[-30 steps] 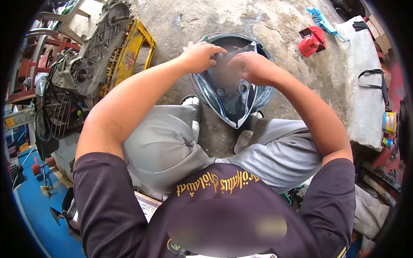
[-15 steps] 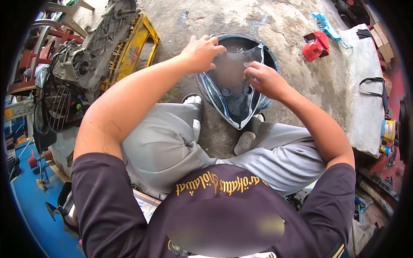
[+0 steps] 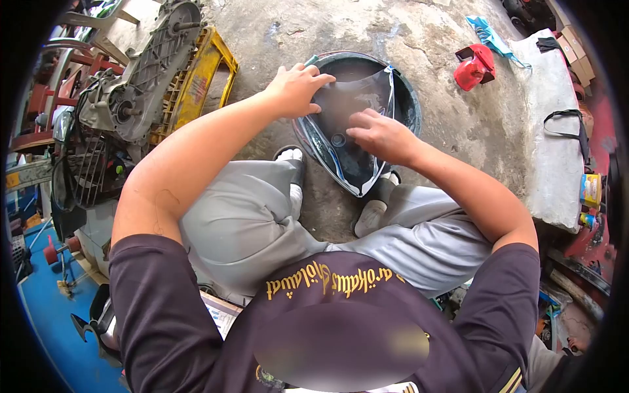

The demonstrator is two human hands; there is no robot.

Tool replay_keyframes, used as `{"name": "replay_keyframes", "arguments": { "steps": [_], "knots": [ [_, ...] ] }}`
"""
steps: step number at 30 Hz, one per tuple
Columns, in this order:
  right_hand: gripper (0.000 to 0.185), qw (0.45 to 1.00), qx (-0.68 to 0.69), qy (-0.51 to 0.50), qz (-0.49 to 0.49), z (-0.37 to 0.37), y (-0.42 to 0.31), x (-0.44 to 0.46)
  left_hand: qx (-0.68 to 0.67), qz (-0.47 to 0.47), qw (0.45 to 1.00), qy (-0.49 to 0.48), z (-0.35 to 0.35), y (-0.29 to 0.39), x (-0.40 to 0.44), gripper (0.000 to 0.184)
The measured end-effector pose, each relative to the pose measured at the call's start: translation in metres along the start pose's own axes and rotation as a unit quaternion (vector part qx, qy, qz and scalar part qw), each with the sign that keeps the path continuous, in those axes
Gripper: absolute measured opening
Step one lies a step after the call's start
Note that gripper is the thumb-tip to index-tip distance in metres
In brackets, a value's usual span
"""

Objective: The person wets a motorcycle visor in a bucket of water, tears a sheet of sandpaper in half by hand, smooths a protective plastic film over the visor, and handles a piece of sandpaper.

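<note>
A dark, V-shaped motorcycle fairing panel (image 3: 360, 171) with white and blue edges leans point-down over a round dark basin (image 3: 407, 98) between my feet. Wet-looking, its middle is partly blurred, and a round hole shows near the lower part. My left hand (image 3: 296, 90) grips the panel's upper left edge, thumb and fingers on either side. My right hand (image 3: 381, 136) is closed, with fingertips pressed against the panel's face; anything small pinched in them is hidden.
To the left, a metal engine casing (image 3: 124, 98) rests against a yellow crate (image 3: 203, 75). Rightward on the concrete floor lie a red plastic part (image 3: 474, 67) and a blue cloth-like item (image 3: 491, 39). A pale slab (image 3: 553, 157) with a black strap stands at the far right.
My right hand has slid left and down across the panel's face, now covering the right-hand hole. My left hand stays at the panel's edge. The whole view has shifted slightly.
</note>
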State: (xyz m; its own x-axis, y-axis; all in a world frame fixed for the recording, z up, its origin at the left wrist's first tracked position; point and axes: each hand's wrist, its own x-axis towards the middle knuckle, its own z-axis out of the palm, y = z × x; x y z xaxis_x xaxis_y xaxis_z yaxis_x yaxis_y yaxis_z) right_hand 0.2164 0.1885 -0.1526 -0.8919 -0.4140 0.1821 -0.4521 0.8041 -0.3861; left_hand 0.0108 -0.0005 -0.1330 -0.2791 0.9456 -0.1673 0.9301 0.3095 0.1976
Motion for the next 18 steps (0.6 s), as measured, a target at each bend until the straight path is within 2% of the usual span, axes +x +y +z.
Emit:
{"name": "replay_keyframes", "arguments": {
  "steps": [1,4,7,9,11,13,17,18],
  "knots": [
    [0.021,1.0,-0.008,0.023,-0.003,0.0,0.006,0.001,0.004,-0.003,1.0,-0.003,0.0,-0.001,0.0,0.079],
    [0.017,0.988,0.019,0.1,0.113,-0.008,0.029,0.002,0.004,-0.005,1.0,0.0,0.004,-0.003,0.0,0.082],
    [0.018,0.991,0.032,0.049,0.117,-0.008,0.017,-0.002,-0.003,0.007,1.0,0.002,0.004,0.001,-0.002,0.085],
    [0.018,0.996,0.028,0.048,0.077,-0.006,0.001,-0.003,-0.003,0.016,1.0,-0.001,0.004,-0.001,-0.001,0.087],
    [0.02,0.999,0.017,-0.042,0.014,-0.007,-0.004,0.002,-0.037,0.051,0.998,0.014,0.014,-0.005,-0.001,0.091],
    [0.019,0.998,0.019,0.041,0.051,-0.009,0.017,0.001,-0.081,0.055,0.995,0.0,0.017,-0.009,-0.003,0.094],
    [0.02,0.984,0.023,0.041,0.171,-0.007,0.015,-0.004,-0.105,0.04,0.994,-0.008,0.025,0.002,-0.004,0.098],
    [0.019,0.99,0.011,0.009,0.141,-0.009,0.005,-0.003,-0.098,0.025,0.995,-0.013,0.026,0.006,-0.005,0.101]
  ]
}}
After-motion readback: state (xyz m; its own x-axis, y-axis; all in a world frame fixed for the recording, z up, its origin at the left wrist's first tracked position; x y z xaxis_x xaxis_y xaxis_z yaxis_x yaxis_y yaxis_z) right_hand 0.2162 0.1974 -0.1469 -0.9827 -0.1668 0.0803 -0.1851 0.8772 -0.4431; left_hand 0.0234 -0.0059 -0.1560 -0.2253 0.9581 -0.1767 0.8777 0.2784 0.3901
